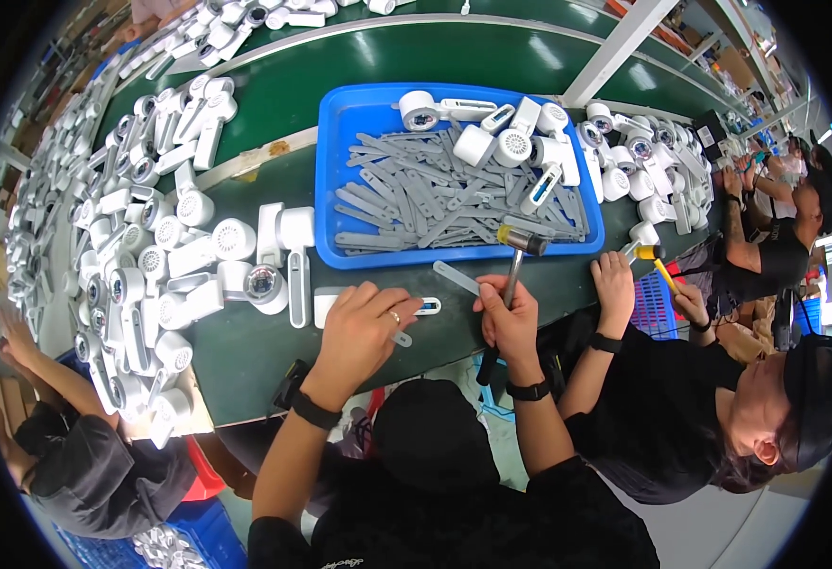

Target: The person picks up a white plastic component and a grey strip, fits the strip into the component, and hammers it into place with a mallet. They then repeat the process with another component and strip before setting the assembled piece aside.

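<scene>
My left hand (364,327) curls over a white handheld fan (325,305) lying on the green table. The handle end, with a dark slot, shows to the right of my fingers. A grey plastic strip (402,339) pokes out from under that hand; whether my fingers grip it is hidden. My right hand (512,318) is closed around a hammer (513,275), its head up and dark handle end down. Between thumb and fingers it also pinches another grey strip (454,277), which points up and left.
A blue tray (324,180) of grey strips (416,185) and several fans stands beyond my hands. White fans (164,275) crowd the left; another pile (648,161) lies right. A co-worker's hand (615,289) is close at right, near a yellow-headed hammer (650,252).
</scene>
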The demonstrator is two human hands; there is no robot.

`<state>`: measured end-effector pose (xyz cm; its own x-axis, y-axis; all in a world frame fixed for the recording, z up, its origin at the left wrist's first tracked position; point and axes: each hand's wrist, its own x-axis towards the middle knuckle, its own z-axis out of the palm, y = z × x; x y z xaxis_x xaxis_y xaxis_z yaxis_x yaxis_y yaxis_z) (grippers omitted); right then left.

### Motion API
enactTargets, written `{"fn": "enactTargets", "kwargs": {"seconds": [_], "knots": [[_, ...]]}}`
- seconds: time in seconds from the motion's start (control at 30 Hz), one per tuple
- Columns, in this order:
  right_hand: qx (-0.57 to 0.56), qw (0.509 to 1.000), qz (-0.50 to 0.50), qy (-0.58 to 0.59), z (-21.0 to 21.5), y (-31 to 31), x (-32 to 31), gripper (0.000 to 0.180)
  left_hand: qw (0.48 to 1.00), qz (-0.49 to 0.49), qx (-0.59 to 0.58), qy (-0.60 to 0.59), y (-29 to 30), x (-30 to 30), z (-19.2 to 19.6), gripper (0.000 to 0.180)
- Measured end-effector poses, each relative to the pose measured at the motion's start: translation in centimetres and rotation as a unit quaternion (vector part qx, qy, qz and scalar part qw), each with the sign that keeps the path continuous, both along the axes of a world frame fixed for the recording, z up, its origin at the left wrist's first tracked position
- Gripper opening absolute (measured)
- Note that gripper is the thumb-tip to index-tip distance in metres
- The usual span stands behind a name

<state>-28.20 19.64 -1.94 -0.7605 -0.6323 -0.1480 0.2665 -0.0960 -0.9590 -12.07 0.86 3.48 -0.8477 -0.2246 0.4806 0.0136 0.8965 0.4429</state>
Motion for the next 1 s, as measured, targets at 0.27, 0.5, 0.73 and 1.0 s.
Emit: {"fn": "enactTargets", "kwargs": {"seconds": [0.27,0.5,0.73,1.0], "knots": [[0.001,1.0,0.002,-0.005,0.0,0.0,0.0,0.022,1.0,-0.011,0.002,0.001,-0.3,0.1,-0.3,0.022],[0.009,1.0,-0.001,0.001,0.1,0.2,0.2,0.02,0.98,-0.062,-0.182,-0.049,-0.7,1.3,-1.1,0.042],[0.012,1.0,0.005,-0.004,0.0,0.2,0.4,0.021,0.976,-0.046,-0.201,-0.077,-0.2,1.6,-1.4,0.051],[0.005,1.0,0.008,-0.01,0.4,0.2,0.5,0.021,0.985,-0.019,-0.171,-0.016,0.3,1.5,-2.4,0.046]]}}
